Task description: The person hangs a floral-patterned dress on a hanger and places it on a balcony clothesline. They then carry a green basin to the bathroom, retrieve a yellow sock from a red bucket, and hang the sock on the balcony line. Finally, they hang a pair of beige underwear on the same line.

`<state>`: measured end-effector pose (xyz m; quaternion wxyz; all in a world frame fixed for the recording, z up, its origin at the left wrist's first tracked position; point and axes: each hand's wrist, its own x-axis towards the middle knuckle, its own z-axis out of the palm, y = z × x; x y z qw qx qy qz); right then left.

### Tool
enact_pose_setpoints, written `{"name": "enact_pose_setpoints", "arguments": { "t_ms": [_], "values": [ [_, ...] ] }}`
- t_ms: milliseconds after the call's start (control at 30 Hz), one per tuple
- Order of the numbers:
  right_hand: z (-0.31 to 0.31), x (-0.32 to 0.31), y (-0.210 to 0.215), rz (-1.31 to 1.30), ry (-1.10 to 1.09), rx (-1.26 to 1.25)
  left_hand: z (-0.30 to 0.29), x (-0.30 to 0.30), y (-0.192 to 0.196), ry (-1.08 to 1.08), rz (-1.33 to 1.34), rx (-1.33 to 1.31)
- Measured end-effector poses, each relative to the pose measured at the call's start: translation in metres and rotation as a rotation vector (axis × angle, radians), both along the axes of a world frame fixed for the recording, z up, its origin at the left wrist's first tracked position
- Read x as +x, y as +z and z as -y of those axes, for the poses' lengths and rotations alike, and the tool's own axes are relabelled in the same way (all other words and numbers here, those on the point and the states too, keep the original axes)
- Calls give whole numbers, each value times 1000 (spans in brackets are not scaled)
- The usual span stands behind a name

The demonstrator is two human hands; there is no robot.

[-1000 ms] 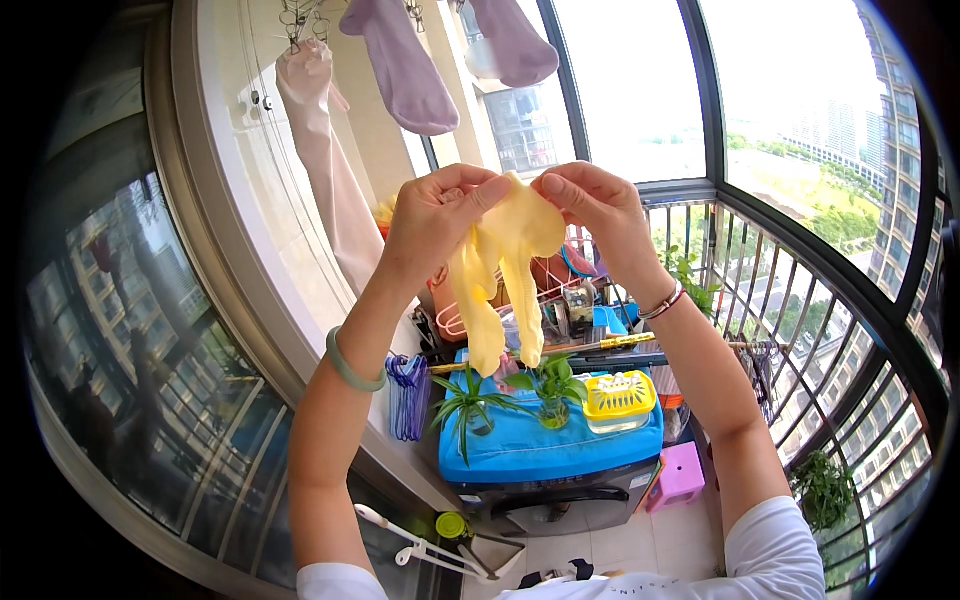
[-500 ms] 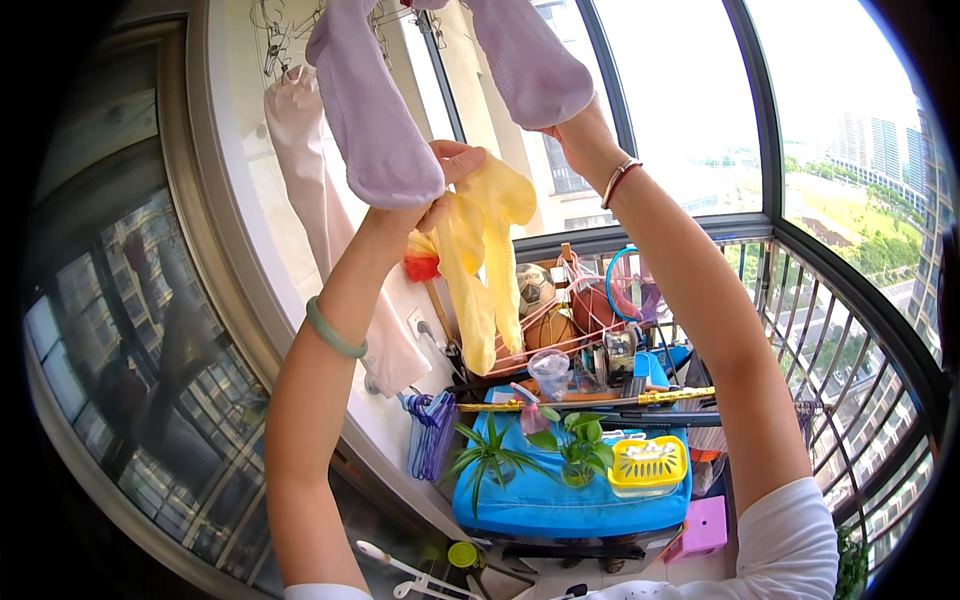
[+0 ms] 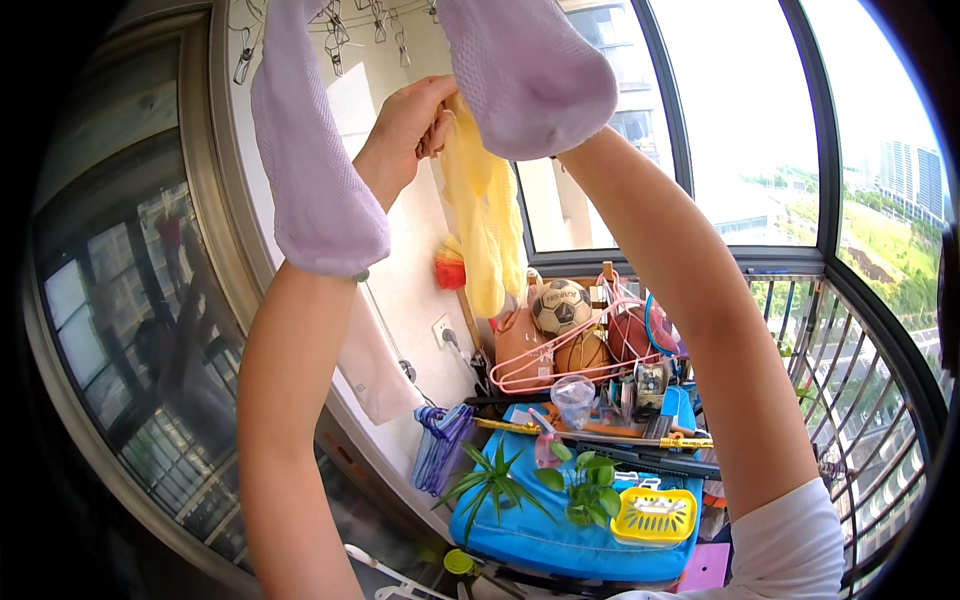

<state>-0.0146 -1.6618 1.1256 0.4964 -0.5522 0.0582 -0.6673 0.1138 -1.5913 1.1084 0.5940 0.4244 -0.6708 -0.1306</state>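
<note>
Raised in the upper middle, my left hand point(image 3: 410, 130) is closed on the top of a pair of thin yellow socks point(image 3: 485, 230), which dangle below it. One lilac sock point(image 3: 315, 170) hangs close in front of my left forearm and covers part of it. Another lilac sock point(image 3: 535, 75) hangs in front of my right hand, hiding its fingers; only my right forearm point(image 3: 670, 230) shows, reaching up toward the yellow socks. Wire clips point(image 3: 335, 45) hang from a rack above and behind my left hand.
A pale pink garment point(image 3: 380, 375) hangs by the left wall, above purple hangers point(image 3: 440, 445). Below are potted plants point(image 3: 590, 490) and a yellow soap dish point(image 3: 655, 515) on a blue cover point(image 3: 500, 535). Balls point(image 3: 562, 305) sit behind. Windows point(image 3: 740, 120) and a railing point(image 3: 850, 400) lie right.
My left hand has risen with the yellow socks, bringing them up near the right lilac sock. The lilac socks now look larger and farther apart. My view has shifted.
</note>
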Motion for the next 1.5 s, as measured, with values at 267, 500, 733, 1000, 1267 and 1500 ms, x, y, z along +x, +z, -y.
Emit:
{"name": "enact_pose_setpoints", "arguments": {
  "t_ms": [267,500,733,1000,1267,1500],
  "values": [
    [42,-13,-26,-186,-396,-714,45,5,30,-63,-81,-69],
    [61,18,41,-521,-786,-598,35,28,39,-3,20,-86],
    [71,31,78,-546,-710,-456,37,40,40,-74,-40,1],
    [68,18,94,-358,-136,-356,35,52,44,-197,32,27],
    [51,-4,79,-261,318,-383,25,34,49,-173,61,-32],
    [45,-31,78,-359,251,-619,24,22,60,-190,148,-34]
  ]
}}
